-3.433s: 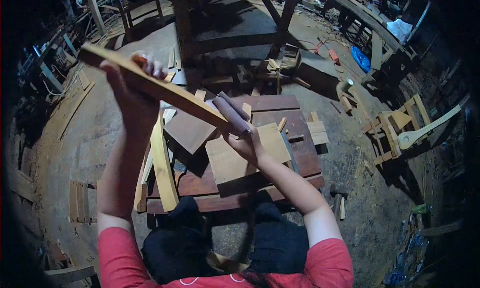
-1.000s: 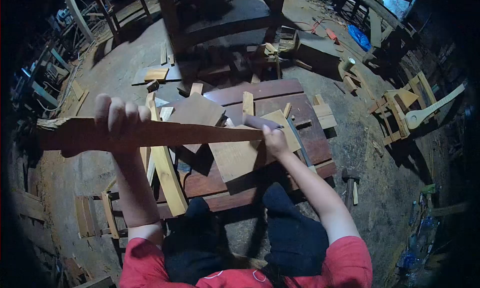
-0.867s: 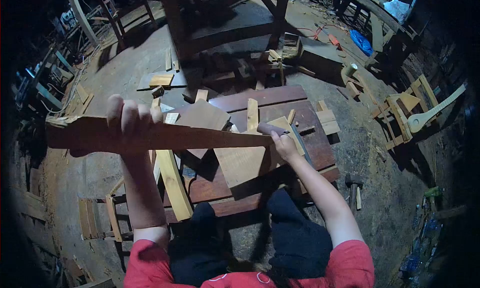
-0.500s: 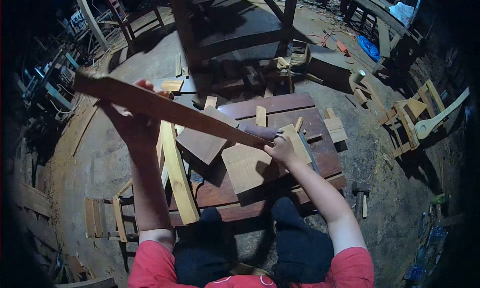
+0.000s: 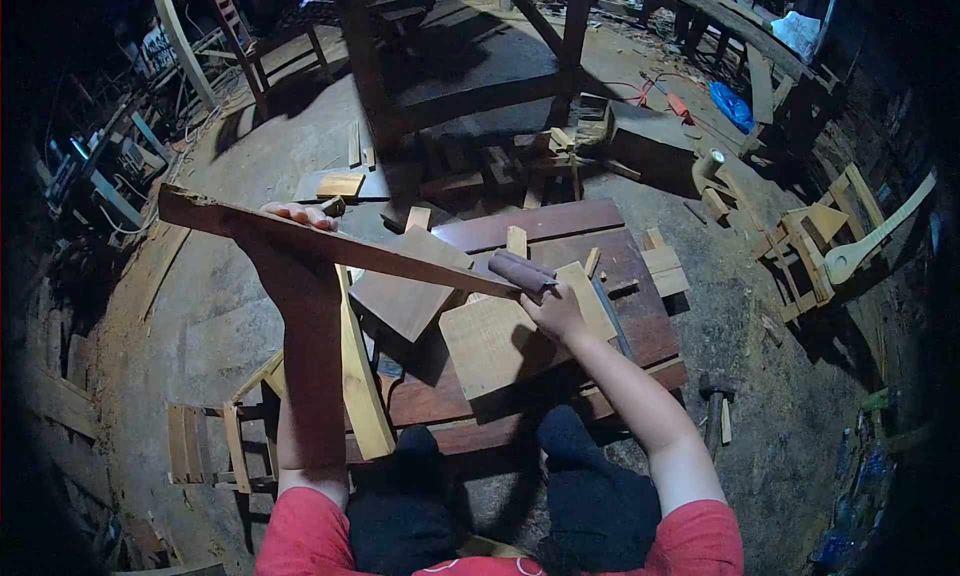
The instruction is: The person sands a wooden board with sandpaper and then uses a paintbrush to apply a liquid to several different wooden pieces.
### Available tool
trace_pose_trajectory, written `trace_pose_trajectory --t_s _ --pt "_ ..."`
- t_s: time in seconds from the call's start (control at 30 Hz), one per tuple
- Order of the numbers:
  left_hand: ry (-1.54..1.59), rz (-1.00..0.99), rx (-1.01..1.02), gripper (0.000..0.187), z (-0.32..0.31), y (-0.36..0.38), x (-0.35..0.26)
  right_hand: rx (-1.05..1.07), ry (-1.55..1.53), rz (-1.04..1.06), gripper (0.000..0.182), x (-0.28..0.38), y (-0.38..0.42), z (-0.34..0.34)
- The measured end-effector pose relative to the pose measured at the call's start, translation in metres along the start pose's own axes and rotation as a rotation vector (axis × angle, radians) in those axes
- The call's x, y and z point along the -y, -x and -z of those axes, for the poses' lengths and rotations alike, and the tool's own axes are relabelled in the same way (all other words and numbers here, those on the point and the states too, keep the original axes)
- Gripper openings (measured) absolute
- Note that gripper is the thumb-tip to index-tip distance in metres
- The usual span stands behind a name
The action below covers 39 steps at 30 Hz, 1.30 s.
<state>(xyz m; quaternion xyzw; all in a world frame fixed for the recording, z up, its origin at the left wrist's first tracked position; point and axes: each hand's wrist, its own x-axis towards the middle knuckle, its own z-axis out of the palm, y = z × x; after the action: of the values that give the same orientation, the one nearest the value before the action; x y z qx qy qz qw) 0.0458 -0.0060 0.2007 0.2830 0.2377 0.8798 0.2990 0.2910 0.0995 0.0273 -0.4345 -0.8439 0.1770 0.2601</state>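
Observation:
A long wooden board [image 5: 390,256] slants across the view, raised above the low bench, its far-left end higher in the picture. My left hand [image 5: 290,241] is closed around it near that end, with the fingertips showing over the upper edge. At the other end, my right hand [image 5: 553,311] is closed on a brown roll [image 5: 522,271] that looks like rolled sandpaper. The right thumb side touches the board's narrow end. Below lie a pale square wood block [image 5: 490,341] and a darker block [image 5: 405,286], both on the reddish bench [image 5: 650,316].
A yellowish plank [image 5: 362,386] leans at the bench's left side. A hammer [image 5: 716,391] is on the floor at right, near a wooden frame [image 5: 800,246] and a pale spoon-shaped piece [image 5: 850,261]. A large dark table [image 5: 470,91] stands ahead. Wood scraps lie around.
The board's left end has come down in the view and the board lies less steeply, its narrow edge now showing more. Both hands still hold on; the view shifted slightly.

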Motion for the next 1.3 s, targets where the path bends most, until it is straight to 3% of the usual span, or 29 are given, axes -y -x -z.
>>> trace_pose_trajectory --t_s 0.07,0.13,0.17,0.23,0.33,0.5,0.57,0.6,0.67,0.83,0.9,1.03,1.1,1.17,1.2,1.23,1.3 --pt "-0.032 -0.01 -0.021 0.05 -0.002 0.001 0.0 0.111 0.041 -0.087 0.03 0.011 -0.001 0.011" --pt "-0.202 -0.11 -0.076 0.041 -0.011 0.007 0.0 -0.014 -0.259 0.039 0.033 0.025 -0.001 0.021" --pt "-0.198 -0.108 -0.079 0.041 -0.013 0.008 0.0 -0.012 -0.254 0.038 0.033 0.036 -0.001 0.031" --pt "-0.39 -0.138 -0.12 0.041 -0.015 0.011 0.0 0.034 -0.692 0.044 0.036 0.067 -0.001 0.052" --pt "-0.302 -0.164 -0.043 0.042 -0.01 0.01 0.002 -0.053 -0.812 0.127 0.04 0.084 -0.002 0.048" --pt "-0.173 -0.114 -0.018 0.043 -0.002 0.006 0.002 0.009 -0.798 -0.021 0.038 0.052 0.004 0.036" --pt "-0.16 -0.109 -0.042 0.044 -0.001 0.004 0.002 -0.125 -0.767 0.299 0.032 0.018 -0.001 0.02" --pt "-0.161 -0.108 -0.042 0.043 0.0 0.003 0.002 -0.128 -0.767 0.294 0.032 -0.003 0.003 0.011" --pt "-0.162 -0.102 -0.04 0.043 0.0 0.002 0.002 -0.077 -0.544 0.019 0.033 -0.035 0.012 -0.001" --pt "-0.189 -0.131 -0.074 0.042 0.0 -0.001 0.003 -0.003 -0.564 -0.116 0.03 0.001 -0.001 -0.005" --pt "-0.199 -0.137 -0.098 0.042 -0.002 0.0 0.004 -0.066 -0.79 0.169 0.031 0.059 -0.009 0.03" --pt "-0.191 -0.151 -0.055 0.042 0.001 0.001 0.002 0.131 -0.676 -0.062 0.031 0.056 0.001 0.037" --pt "-0.211 -0.151 -0.048 0.042 0.0 0.002 0.001 -0.12 -0.911 0.26 0.031 0.041 -0.002 0.031" --pt "-0.232 -0.151 -0.045 0.042 0.001 0.002 0.001 -0.134 -0.824 0.246 0.031 -0.016 0.009 0.007" --pt "-0.231 -0.147 -0.039 0.041 0.002 0.001 0.001 -0.127 -0.612 0.097 0.031 -0.044 0.017 -0.002" --pt "-0.228 -0.146 -0.034 0.041 0.002 0.0 0.001 -0.118 -0.398 -0.047 0.031 -0.048 0.018 0.001" --pt "-0.231 -0.146 -0.034 0.041 0.001 -0.002 0.001 -0.085 -0.38 -0.083 0.031 -0.029 0.013 0.012"
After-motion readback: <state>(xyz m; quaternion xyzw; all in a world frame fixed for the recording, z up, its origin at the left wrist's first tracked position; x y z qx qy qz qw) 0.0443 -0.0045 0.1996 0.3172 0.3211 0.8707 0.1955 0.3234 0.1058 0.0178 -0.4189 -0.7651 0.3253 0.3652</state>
